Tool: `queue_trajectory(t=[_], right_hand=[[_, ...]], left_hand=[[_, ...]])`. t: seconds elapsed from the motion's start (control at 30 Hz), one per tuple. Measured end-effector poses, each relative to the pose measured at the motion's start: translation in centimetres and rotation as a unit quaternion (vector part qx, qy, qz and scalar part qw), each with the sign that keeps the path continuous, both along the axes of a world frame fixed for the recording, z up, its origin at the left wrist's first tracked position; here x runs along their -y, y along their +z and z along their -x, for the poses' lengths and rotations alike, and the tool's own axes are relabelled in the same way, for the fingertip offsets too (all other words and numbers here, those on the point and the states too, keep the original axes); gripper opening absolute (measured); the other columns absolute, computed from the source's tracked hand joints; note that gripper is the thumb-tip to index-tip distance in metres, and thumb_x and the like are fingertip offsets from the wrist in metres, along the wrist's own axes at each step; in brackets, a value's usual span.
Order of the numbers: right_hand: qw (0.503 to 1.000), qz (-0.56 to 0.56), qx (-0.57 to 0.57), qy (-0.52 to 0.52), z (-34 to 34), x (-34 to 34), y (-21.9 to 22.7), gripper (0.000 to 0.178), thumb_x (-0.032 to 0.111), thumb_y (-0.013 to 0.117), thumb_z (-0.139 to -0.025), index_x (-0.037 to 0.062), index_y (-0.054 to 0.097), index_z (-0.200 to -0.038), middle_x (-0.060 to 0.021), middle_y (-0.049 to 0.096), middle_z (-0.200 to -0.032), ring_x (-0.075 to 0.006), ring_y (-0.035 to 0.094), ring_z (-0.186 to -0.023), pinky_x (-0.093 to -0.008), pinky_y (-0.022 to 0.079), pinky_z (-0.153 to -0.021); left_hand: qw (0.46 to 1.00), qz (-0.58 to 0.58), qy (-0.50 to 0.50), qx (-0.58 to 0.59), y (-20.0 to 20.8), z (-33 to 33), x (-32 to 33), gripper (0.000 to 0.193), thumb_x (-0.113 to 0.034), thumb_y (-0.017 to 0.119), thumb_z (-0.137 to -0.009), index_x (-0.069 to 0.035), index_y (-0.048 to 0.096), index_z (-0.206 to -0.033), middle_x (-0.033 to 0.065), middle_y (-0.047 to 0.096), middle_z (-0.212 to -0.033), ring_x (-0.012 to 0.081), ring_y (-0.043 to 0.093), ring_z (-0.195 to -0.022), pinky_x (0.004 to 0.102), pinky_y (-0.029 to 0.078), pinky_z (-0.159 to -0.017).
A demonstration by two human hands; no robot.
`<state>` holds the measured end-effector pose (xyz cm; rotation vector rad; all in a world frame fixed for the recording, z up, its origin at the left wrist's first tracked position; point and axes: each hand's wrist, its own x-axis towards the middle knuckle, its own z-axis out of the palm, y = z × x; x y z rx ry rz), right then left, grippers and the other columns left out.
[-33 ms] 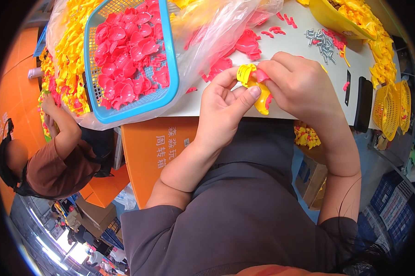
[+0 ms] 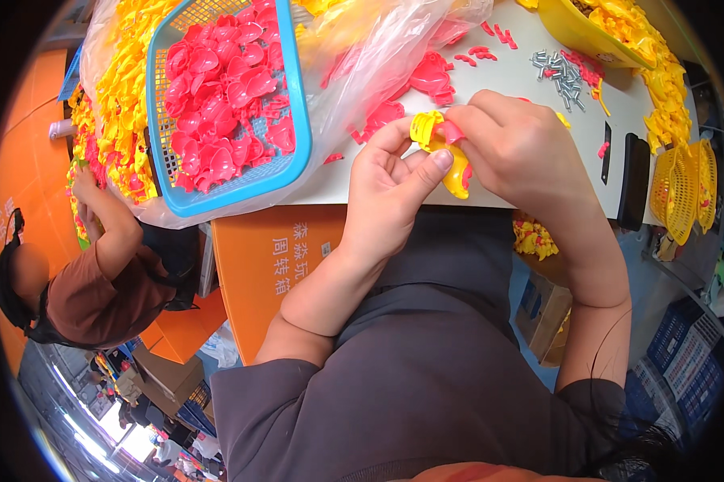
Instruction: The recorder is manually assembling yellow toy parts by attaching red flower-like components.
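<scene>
My left hand [image 2: 387,177] pinches a yellow plastic toy part [image 2: 457,175] between thumb and fingers, just above the table's near edge. The part has a ridged upper end and a smooth, curved lower end. At its side sits a small pink plastic piece [image 2: 452,132], gripped by the fingers of my right hand [image 2: 526,145]. The right fingertips are partly hidden behind the knuckles, and how the two pieces join cannot be made out. Loose pink parts [image 2: 431,76] lie on the white table [image 2: 490,76] beyond my hands.
A blue basket [image 2: 303,112] of pink shell-shaped parts stands left, on clear plastic sheeting [image 2: 338,120]. Silver metal pins [image 2: 566,76] lie back right, near a yellow tub [image 2: 599,36]. Yellow parts [image 2: 129,96] are heaped far left, where another person [image 2: 105,281] works. Yellow baskets [image 2: 673,193] hang right.
Both hands have shifted very slightly with the yellow part and the pink piece, which tilt a little differently. Both grips are kept.
</scene>
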<state>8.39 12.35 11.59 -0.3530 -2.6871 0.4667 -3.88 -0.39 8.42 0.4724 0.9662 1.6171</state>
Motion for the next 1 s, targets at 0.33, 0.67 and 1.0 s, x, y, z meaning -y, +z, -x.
queue_trajectory(t=[0.33,0.67,1.0], right_hand=[[0.992,0.108,-0.042,0.046,-0.3,-1.4,-0.4,0.037,0.001,0.063,-0.082,-0.0001,0.06,-0.119,-0.0159,0.066,-0.1,-0.0329,0.066,-0.083,-0.0359,0.053,-0.073],[0.996,0.036,-0.08,-0.014,0.0,-1.6,1.8,0.017,0.001,0.073,-0.075,0.0003,0.068,-0.091,-0.0135,0.068,-0.087,-0.0268,0.067,-0.08,-0.0309,0.053,-0.069],[0.99,0.034,-0.126,-0.045,0.9,-0.5,0.5,0.017,-0.002,0.074,-0.074,-0.0011,0.065,-0.088,-0.0119,0.067,-0.083,-0.0243,0.067,-0.073,-0.0301,0.053,-0.064]], left_hand=[[0.999,0.002,0.049,0.019,-0.4,0.4,-0.8,0.029,-0.003,0.061,-0.092,0.004,0.048,-0.116,0.0133,0.059,-0.115,0.0166,0.062,-0.102,0.0285,0.052,-0.087],[0.997,-0.026,0.069,0.035,-0.5,0.3,-0.5,0.035,0.0,0.069,-0.085,0.003,0.051,-0.116,0.014,0.06,-0.115,0.0205,0.065,-0.101,0.0307,0.054,-0.089],[0.993,-0.026,0.103,0.057,-0.6,0.2,-0.5,0.036,0.002,0.071,-0.083,0.004,0.052,-0.114,0.0142,0.06,-0.114,0.0201,0.065,-0.1,0.0292,0.054,-0.087]])
